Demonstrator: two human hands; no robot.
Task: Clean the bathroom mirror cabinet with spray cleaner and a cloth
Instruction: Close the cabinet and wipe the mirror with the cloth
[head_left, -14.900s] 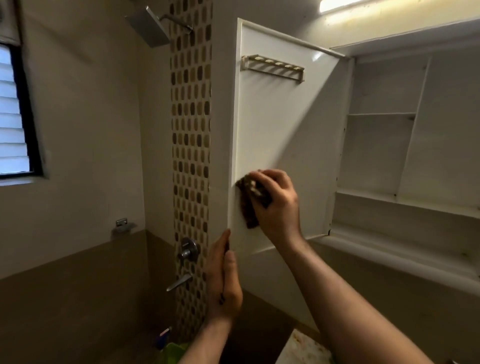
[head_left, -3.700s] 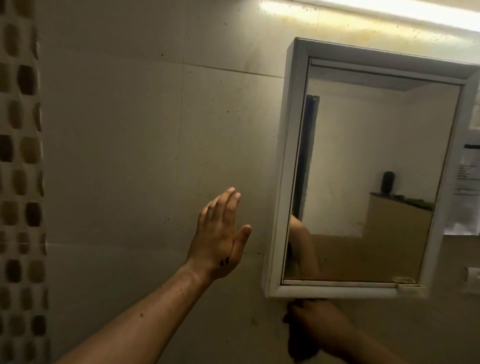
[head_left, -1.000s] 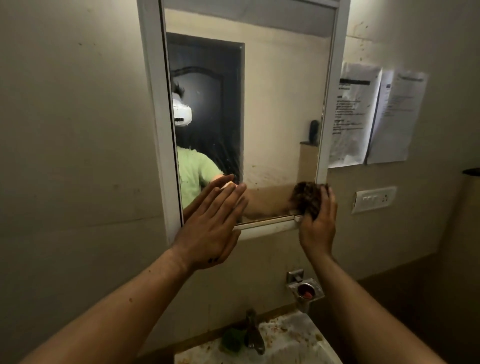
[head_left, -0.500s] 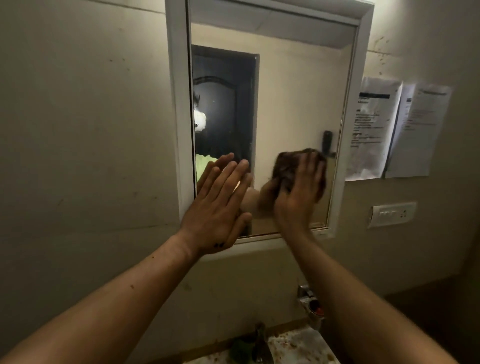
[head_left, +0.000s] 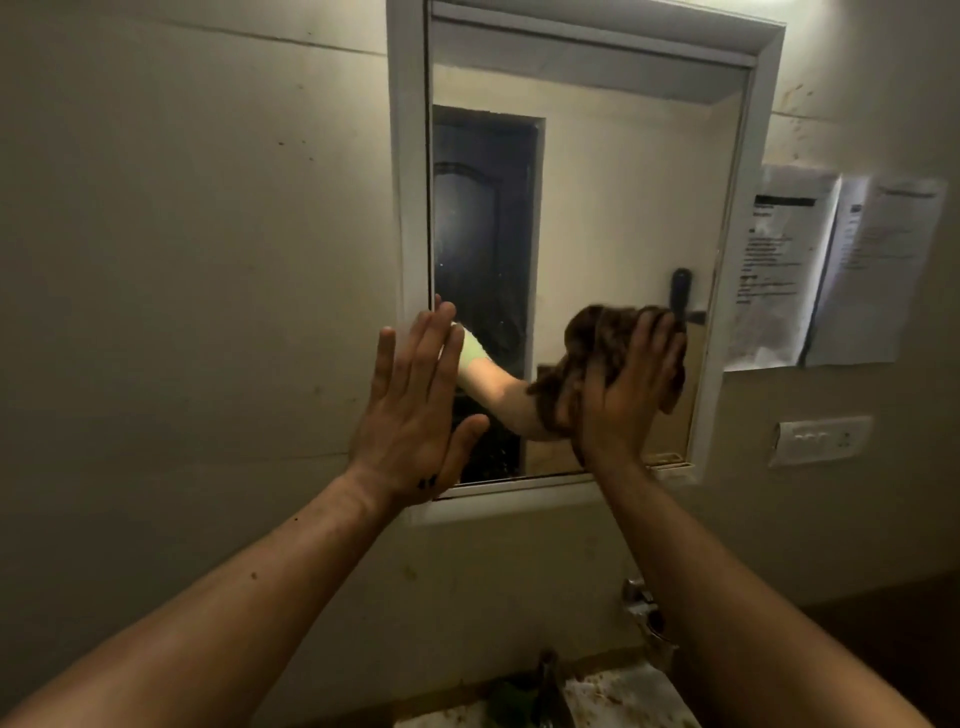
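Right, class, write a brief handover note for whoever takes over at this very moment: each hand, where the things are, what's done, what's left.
Left hand: flat, fingers straight, against the left edge of the white-framed mirror cabinet.
Right hand: grips the dark brown crumpled cloth, pressed on the lower right glass.
Spray cleaner: not in view.
Done: door closed, wiping begun.
Left: likely the upper glass and frame.

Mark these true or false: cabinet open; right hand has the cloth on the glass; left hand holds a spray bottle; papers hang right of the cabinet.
1. The mirror cabinet stands open. False: its door is shut.
2. The right hand holds the cloth against the glass. True.
3. The left hand holds a spray bottle. False: it lies flat on the frame, fingers straight, holding nothing.
4. Papers hang right of the cabinet. True.
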